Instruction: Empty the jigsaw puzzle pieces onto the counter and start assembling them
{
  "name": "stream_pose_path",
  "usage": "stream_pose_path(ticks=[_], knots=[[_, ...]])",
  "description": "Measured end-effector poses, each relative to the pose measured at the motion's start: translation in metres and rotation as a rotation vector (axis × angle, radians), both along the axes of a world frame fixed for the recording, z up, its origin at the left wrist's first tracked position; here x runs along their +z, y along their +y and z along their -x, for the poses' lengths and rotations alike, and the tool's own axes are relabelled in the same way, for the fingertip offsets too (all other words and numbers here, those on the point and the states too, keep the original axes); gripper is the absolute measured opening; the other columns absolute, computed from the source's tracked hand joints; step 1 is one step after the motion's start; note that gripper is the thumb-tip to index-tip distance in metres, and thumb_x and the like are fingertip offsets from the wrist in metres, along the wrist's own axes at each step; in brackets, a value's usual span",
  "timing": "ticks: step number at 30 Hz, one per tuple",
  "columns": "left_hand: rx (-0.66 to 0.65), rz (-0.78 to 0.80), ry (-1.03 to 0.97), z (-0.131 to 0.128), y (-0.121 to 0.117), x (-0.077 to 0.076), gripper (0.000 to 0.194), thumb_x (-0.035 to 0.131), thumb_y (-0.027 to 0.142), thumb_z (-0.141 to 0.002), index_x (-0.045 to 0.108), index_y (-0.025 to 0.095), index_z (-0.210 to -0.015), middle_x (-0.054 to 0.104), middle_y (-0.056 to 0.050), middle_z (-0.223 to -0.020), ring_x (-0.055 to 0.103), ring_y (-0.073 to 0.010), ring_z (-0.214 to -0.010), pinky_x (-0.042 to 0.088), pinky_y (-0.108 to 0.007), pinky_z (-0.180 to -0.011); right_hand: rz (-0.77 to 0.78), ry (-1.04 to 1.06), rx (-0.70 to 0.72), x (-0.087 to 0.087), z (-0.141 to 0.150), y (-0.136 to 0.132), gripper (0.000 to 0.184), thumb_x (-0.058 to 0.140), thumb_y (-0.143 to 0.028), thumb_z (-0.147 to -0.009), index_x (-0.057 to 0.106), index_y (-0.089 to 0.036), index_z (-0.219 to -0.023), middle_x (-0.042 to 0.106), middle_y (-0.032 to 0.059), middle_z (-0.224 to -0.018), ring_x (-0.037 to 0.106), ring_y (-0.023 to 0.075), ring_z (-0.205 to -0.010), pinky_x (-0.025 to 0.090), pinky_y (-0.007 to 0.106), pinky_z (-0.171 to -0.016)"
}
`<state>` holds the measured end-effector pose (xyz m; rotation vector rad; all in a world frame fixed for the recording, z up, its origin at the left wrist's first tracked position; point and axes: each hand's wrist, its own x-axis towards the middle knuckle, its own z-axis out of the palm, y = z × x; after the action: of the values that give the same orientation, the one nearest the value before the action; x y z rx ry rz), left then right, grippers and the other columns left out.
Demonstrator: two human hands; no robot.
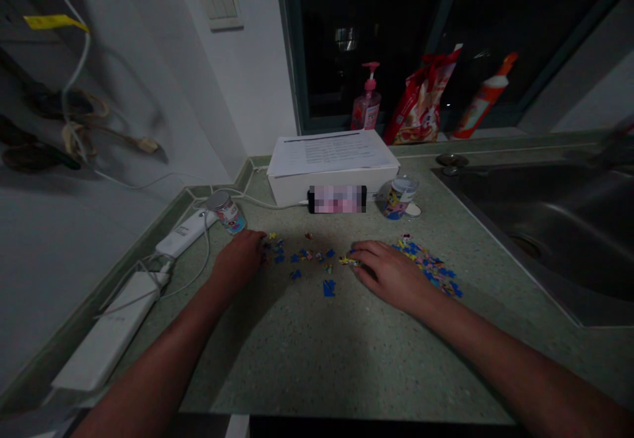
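My left hand (240, 253) rests on the counter at the left end of the scattered jigsaw pieces (279, 251). Its fingertips are mostly hidden, so their grip does not show. My right hand (389, 269) lies with thumb and fingers apart, the fingertips at a yellow jigsaw piece (345, 261). Between the hands are several more pieces, among them a blue cluster (329, 287) nearer me and a small row (310, 255) in the middle. A heap of blue, yellow and pink pieces (433, 266) spreads just right of my right hand.
A phone (337, 199) leans against a white box (327, 183) topped with printed paper. An open printed can (397, 199) stands right of it, a lidded can (227, 212) left. White power strips (116, 332) and cables line the left wall. The sink (545, 226) is right.
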<state>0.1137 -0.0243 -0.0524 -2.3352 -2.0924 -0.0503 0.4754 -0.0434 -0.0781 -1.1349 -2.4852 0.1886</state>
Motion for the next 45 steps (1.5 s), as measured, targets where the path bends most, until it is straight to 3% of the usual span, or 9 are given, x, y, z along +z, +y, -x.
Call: stream_pose_path(ticks=[5,12,17,20,24,27,32,39,45], knots=[[0.087,0.002,0.007,-0.001,-0.002,0.003,0.037,0.047,0.020,-0.103,0.071,0.017,-0.130,0.075,-0.017,-0.131,0.073,-0.0337,-0.117,0.059,-0.043,-0.096,-0.005,0.004,-0.001,-0.001,0.000,0.000,0.022,0.063,-0.017,-0.102,0.076,-0.021,-0.120,0.074,0.0134,-0.129,0.073,0.0295,-0.113,0.061,0.048,-0.098],[0.039,0.044,-0.097,-0.001,0.003,0.001,0.043,0.053,0.016,-0.100,0.067,0.018,-0.141,0.074,-0.014,-0.138,0.071,-0.0289,-0.124,0.055,-0.038,-0.106,-0.013,-0.011,-0.003,-0.003,-0.001,0.000,0.021,0.063,-0.018,-0.103,0.074,-0.021,-0.120,0.074,0.0125,-0.129,0.072,0.0287,-0.113,0.061,0.047,-0.098],[0.067,0.107,-0.106,0.005,0.002,0.014,0.036,0.060,0.025,-0.099,0.073,0.021,-0.132,0.077,-0.012,-0.130,0.074,-0.0307,-0.118,0.056,-0.040,-0.101,0.001,-0.019,-0.007,-0.002,-0.001,0.000,0.020,0.063,-0.019,-0.103,0.075,-0.021,-0.120,0.074,0.0128,-0.129,0.072,0.0295,-0.113,0.062,0.049,-0.098],[-0.020,0.215,-0.083,0.013,0.000,0.020,0.038,0.070,0.034,-0.093,0.075,0.020,-0.128,0.076,-0.013,-0.129,0.073,-0.0323,-0.117,0.057,-0.041,-0.099,0.002,-0.010,-0.003,-0.001,0.000,0.000,0.021,0.063,-0.018,-0.103,0.075,-0.020,-0.120,0.074,0.0136,-0.128,0.072,0.0303,-0.112,0.062,0.050,-0.097],[-0.129,0.234,-0.066,0.018,-0.001,0.018,0.031,0.067,0.030,-0.092,0.077,0.019,-0.119,0.075,-0.015,-0.125,0.072,-0.0313,-0.114,0.056,-0.040,-0.099,0.005,-0.010,0.002,-0.002,0.000,0.000,0.021,0.063,-0.018,-0.103,0.075,-0.020,-0.119,0.074,0.0138,-0.128,0.073,0.0300,-0.112,0.062,0.050,-0.097],[-0.142,0.233,-0.085,0.012,-0.001,0.017,0.022,0.065,0.023,-0.091,0.079,0.021,-0.108,0.076,-0.013,-0.117,0.073,-0.0295,-0.108,0.055,-0.037,-0.093,0.004,-0.022,-0.003,-0.003,0.000,0.000,0.020,0.063,-0.018,-0.103,0.075,-0.020,-0.119,0.074,0.0133,-0.128,0.073,0.0301,-0.113,0.062,0.050,-0.098],[-0.112,0.256,-0.147,0.002,-0.003,0.019,0.023,0.066,0.022,-0.091,0.078,0.020,-0.110,0.077,-0.012,-0.113,0.075,-0.0283,-0.101,0.054,-0.035,-0.085,-0.004,-0.023,-0.001,-0.003,0.000,0.001,0.020,0.062,-0.019,-0.104,0.075,-0.020,-0.119,0.074,0.0129,-0.129,0.072,0.0294,-0.114,0.061,0.049,-0.099],[-0.190,0.204,-0.189,-0.007,-0.005,0.015,0.023,0.061,0.023,-0.097,0.078,0.020,-0.112,0.075,-0.010,-0.112,0.074,-0.0275,-0.102,0.055,-0.037,-0.088,0.003,-0.023,-0.005,-0.001,-0.001,0.001,0.021,0.061,-0.019,-0.104,0.075,-0.020,-0.120,0.074,0.0128,-0.130,0.072,0.0287,-0.113,0.061,0.049,-0.099],[-0.322,0.069,-0.210,-0.018,-0.004,-0.003,0.024,0.057,0.023,-0.103,0.077,0.018,-0.117,0.074,-0.012,-0.114,0.070,-0.0276,-0.107,0.054,-0.039,-0.095,0.001,-0.016,-0.005,0.000,0.000,0.000,0.021,0.063,-0.018,-0.102,0.075,-0.020,-0.120,0.075,0.0132,-0.128,0.073,0.0293,-0.112,0.062,0.049,-0.098]])
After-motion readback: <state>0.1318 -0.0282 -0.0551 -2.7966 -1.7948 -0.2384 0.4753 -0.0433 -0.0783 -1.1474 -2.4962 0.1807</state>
